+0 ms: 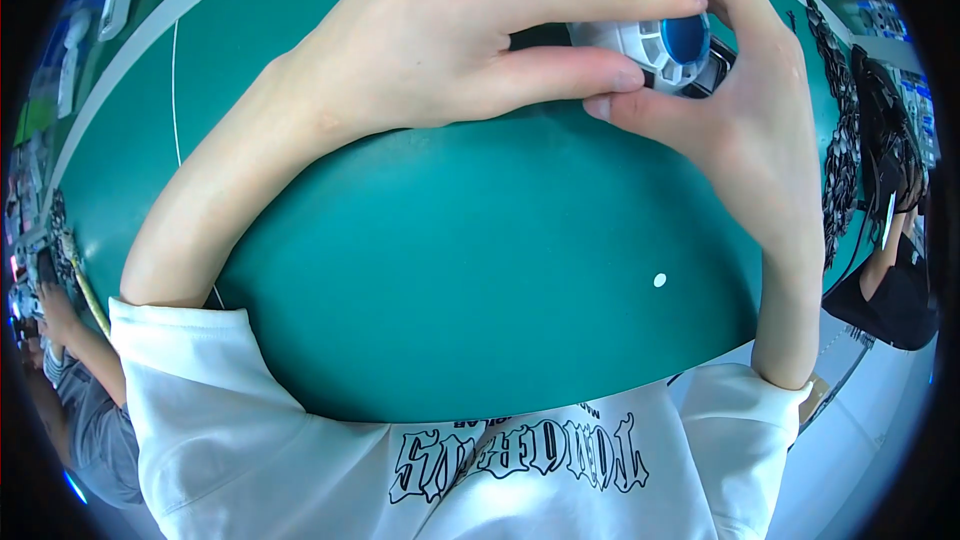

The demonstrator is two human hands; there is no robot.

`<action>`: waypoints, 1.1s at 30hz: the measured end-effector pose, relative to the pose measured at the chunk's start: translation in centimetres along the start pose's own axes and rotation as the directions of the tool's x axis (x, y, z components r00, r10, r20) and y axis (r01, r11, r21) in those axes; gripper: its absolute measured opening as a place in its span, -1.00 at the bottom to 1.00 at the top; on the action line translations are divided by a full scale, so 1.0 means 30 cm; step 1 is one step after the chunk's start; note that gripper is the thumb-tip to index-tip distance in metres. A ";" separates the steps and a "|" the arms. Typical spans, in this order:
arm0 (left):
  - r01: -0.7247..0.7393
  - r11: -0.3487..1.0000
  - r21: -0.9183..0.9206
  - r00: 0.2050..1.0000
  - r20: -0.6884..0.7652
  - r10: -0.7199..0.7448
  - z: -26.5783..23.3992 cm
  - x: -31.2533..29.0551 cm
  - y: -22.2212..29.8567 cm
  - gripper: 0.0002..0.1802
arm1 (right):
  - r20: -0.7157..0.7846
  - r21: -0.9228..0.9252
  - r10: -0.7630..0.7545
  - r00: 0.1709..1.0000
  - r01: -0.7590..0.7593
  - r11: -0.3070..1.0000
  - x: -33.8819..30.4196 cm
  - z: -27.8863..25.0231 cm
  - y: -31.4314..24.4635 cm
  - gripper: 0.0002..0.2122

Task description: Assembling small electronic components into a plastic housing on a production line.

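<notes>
Near the far edge of the view, both hands close around a small white rounded device (618, 37) with slatted sides and a blue round end (686, 41). My left hand (440, 35) grips it from the left, index finger along its top and thumb at its near side. Curled around from the right, my right hand (745, 120) has its thumb tip close to the left thumb and its fingers at the far side. A black part with a glossy frame (712, 72) shows between the device and my right palm; whether it is joined to the device I cannot tell.
A small white oval piece (660, 280) lies on the green table (480, 240). Piled black cords or straps (838, 140) line the right side. Co-workers' arms show at the left (90, 350) and right (882, 258) rims. A thin pale line (175, 90) crosses the table's left part.
</notes>
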State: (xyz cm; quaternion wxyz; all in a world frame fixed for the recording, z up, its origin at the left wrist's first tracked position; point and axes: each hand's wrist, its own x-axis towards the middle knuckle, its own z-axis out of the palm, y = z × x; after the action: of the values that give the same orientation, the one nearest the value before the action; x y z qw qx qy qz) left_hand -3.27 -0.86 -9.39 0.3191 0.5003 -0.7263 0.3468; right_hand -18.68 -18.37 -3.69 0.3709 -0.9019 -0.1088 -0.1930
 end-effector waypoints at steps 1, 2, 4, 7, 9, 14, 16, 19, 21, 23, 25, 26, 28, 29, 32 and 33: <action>0.000 0.999 -0.041 1.000 -0.021 -0.001 0.003 -0.006 -0.003 -0.39 | 0.019 0.020 0.007 1.000 -0.007 1.000 0.004 0.005 0.006 -0.69; 0.001 0.997 -0.080 0.999 -0.043 -0.004 0.004 -0.013 -0.006 -0.39 | 0.040 0.040 0.012 0.999 -0.013 0.999 0.010 0.013 0.006 -0.68; 0.002 0.992 -0.122 0.997 -0.075 -0.012 0.008 -0.020 -0.014 -0.39 | 0.084 0.075 0.026 0.996 -0.032 0.997 0.035 0.024 0.017 -0.65; -0.023 0.964 -0.266 0.985 -0.172 -0.024 0.021 -0.018 -0.031 -0.41 | 0.154 0.110 0.056 0.986 -0.074 0.991 0.054 0.026 -0.005 -0.61; 0.208 0.941 -0.266 0.978 0.046 -0.203 -0.063 0.001 0.022 -0.45 | 0.197 0.109 0.091 0.976 -0.114 0.988 0.050 0.029 0.002 -0.59; 0.605 0.794 -0.061 0.717 0.474 -0.511 -0.209 -0.002 0.101 -0.49 | 0.282 0.047 0.215 0.935 -0.237 0.970 0.074 0.067 -0.017 -0.52; 0.617 0.784 -0.062 0.712 0.469 -0.523 -0.228 -0.043 0.094 -0.48 | 0.302 0.072 0.226 0.926 -0.259 0.963 0.109 0.081 -0.029 -0.49; 0.650 0.759 -0.028 0.674 0.482 -0.560 -0.216 -0.078 0.091 -0.46 | 0.331 0.144 0.219 0.918 -0.278 0.950 0.136 0.114 -0.022 -0.45; 0.684 0.702 -0.198 0.698 0.457 -0.551 -0.149 -0.078 0.072 -0.45 | 0.297 0.140 0.208 0.932 -0.258 0.956 0.121 0.099 -0.030 -0.45; 0.702 0.674 -0.232 0.688 0.465 -0.557 -0.178 -0.089 0.064 -0.44 | 0.239 0.116 0.200 0.950 -0.232 0.966 0.107 0.084 -0.030 -0.44; 0.768 0.610 -0.197 0.614 0.500 -0.611 -0.222 -0.098 0.074 -0.44 | 0.254 0.177 0.232 0.939 -0.281 0.943 0.127 0.078 -0.056 -0.44; 0.797 0.567 -0.207 0.584 0.503 -0.637 -0.205 -0.081 0.088 -0.44 | 0.282 0.174 0.305 0.909 -0.362 0.916 0.130 0.033 -0.066 -0.44; 0.842 0.481 -0.242 0.533 0.504 -0.679 -0.164 -0.037 0.110 -0.44 | 0.316 0.156 0.378 0.870 -0.441 0.884 0.133 -0.026 -0.062 -0.44; 0.856 0.447 -0.261 0.515 0.515 -0.685 -0.153 -0.029 0.117 -0.44 | 0.331 0.124 0.415 0.847 -0.475 0.871 0.132 -0.022 -0.053 -0.43; 0.856 0.367 -0.363 0.513 0.516 -0.686 -0.100 0.018 0.094 -0.44 | 0.315 0.008 0.505 0.803 -0.535 0.845 0.139 -0.024 -0.044 -0.42; 0.847 0.344 -0.405 0.521 0.511 -0.684 -0.080 0.040 0.078 -0.44 | 0.278 -0.051 0.413 0.867 -0.416 0.908 0.133 -0.002 -0.042 -0.42</action>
State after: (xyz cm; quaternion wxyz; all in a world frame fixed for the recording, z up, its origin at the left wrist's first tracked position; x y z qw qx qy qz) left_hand -5.57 1.10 -7.51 0.4925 0.6891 -0.5043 -0.1682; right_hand -15.52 -17.31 -1.14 0.3890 -0.9203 0.0346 0.0225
